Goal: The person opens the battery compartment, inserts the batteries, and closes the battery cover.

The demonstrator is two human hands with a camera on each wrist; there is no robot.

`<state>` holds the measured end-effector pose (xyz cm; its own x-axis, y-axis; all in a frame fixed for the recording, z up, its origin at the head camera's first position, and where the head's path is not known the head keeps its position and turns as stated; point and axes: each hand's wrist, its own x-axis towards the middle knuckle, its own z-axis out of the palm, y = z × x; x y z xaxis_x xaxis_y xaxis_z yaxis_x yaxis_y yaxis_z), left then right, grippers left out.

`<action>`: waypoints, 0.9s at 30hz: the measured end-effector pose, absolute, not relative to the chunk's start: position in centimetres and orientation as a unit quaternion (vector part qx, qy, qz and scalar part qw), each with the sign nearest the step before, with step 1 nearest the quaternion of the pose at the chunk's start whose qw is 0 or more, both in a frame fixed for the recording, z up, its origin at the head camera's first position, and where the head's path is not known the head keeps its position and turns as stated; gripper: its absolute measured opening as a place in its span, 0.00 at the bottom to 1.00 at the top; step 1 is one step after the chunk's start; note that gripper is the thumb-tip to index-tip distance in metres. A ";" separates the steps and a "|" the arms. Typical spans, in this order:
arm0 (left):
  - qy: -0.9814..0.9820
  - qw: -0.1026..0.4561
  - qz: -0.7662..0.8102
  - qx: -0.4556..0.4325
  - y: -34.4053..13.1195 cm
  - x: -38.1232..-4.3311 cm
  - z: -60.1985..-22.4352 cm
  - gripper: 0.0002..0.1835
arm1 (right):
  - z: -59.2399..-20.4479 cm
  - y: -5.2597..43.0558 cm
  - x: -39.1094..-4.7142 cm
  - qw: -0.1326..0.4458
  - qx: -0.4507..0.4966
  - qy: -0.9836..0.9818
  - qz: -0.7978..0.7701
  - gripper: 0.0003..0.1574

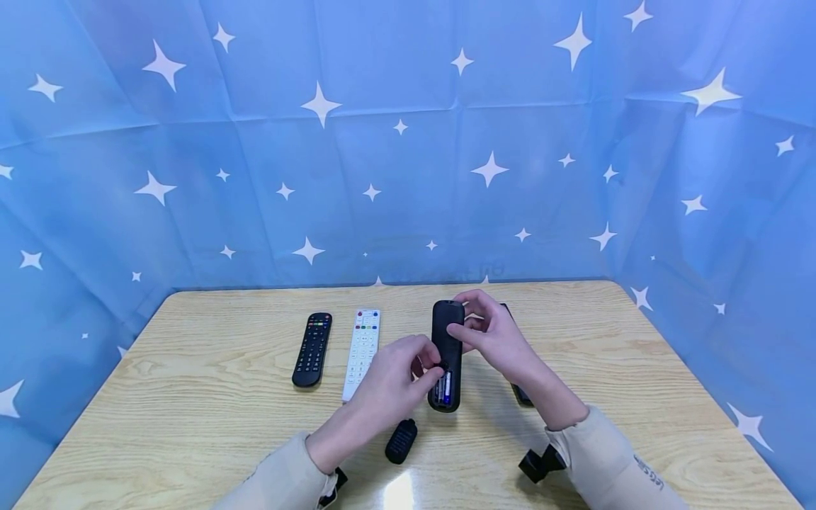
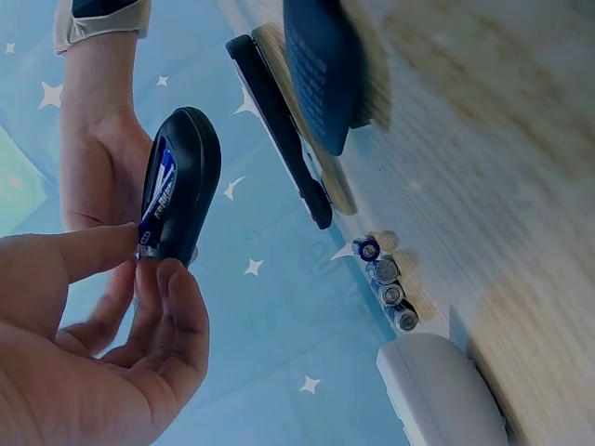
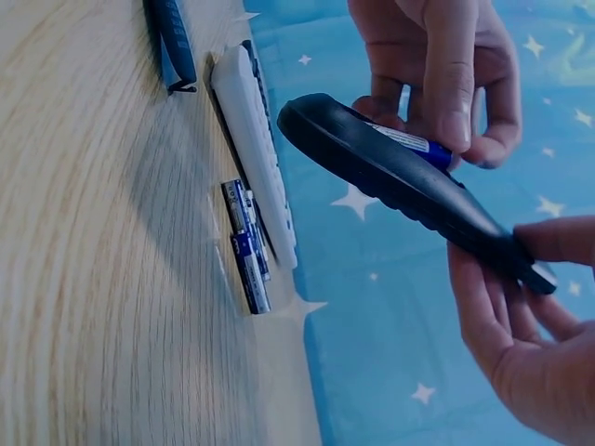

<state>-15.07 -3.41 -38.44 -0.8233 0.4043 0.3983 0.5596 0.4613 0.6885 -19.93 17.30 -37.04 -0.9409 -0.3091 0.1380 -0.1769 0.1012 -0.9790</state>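
A black remote control (image 1: 448, 333) is held up above the table, back side facing the head camera, its battery compartment uncovered at the lower end. My right hand (image 1: 494, 333) grips its upper part, thumb across the back and fingers behind. At the compartment, my left hand (image 1: 398, 368) pinches a blue battery (image 3: 433, 151) between thumb and fingers; one end of it stands slightly proud in the right wrist view. Another battery may lie beside it, but fingers partly cover the compartment. On the table below the remote lies its small black battery cover (image 1: 401, 441).
A black remote (image 1: 312, 350) with coloured buttons and a white remote (image 1: 362, 347) lie to the left. Behind my right forearm, another dark remote (image 1: 523, 395) is partly hidden. Several loose batteries (image 3: 247, 251) lie on the wooden table (image 1: 210, 397). A starry blue curtain (image 1: 408, 156) surrounds it.
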 end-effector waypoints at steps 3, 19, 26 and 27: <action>-0.847 0.062 -0.463 -0.254 -3.5 -15.1 -38.4 0.12 | -37.0 17.3 -19.9 0.053 -0.164 0.737 -0.653 0.27; -0.803 -0.091 -0.559 -0.186 -4.2 -15.7 -38.4 0.21 | -37.1 17.3 -19.9 0.062 -0.169 0.721 -0.670 0.27; -0.771 -0.124 -0.600 -0.176 -4.1 -15.8 -38.5 0.18 | -37.1 17.3 -19.9 0.066 -0.169 0.721 -0.668 0.27; -0.764 -0.129 -0.608 -0.173 -4.1 -15.8 -38.5 0.18 | -37.1 17.3 -19.9 0.066 -0.169 0.722 -0.667 0.27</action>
<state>-15.80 -4.09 -38.54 -0.9066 0.4218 0.0138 0.1082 0.2008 0.9736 -19.91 17.31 -37.07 -0.9341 -0.3321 0.1310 -0.1568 0.0520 -0.9863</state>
